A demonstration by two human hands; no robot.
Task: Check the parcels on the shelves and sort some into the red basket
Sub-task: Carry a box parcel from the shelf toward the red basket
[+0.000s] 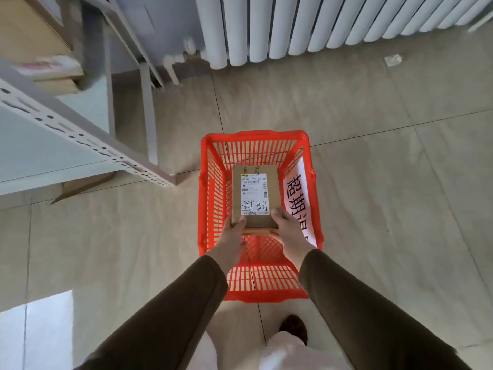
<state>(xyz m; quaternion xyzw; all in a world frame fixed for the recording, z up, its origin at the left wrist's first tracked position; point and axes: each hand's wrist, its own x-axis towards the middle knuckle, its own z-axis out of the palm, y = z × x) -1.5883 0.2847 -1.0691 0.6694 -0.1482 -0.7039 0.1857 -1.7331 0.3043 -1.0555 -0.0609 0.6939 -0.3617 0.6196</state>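
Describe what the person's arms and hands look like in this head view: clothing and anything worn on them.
Both arms are covered by long, plain dark brown sleeves that end at the wrists. The left sleeve and right sleeve show no visible logos, stripes or cuffs of another colour. The left hand and right hand are bare: no gloves, and no rings, watch or bracelet can be seen.

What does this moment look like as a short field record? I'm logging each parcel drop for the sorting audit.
parcel: cardboard box, printed label up, handwritten characters on it
left grip: left hand on the box's near left corner
right grip: right hand on the box's near right corner
basket: red basket on the tiled floor, directly below the box
basket contents: no other parcel visible
basket sign: white paper sign with handwritten characters on the right wall
surroundings: metal shelf to the left, white radiator ahead
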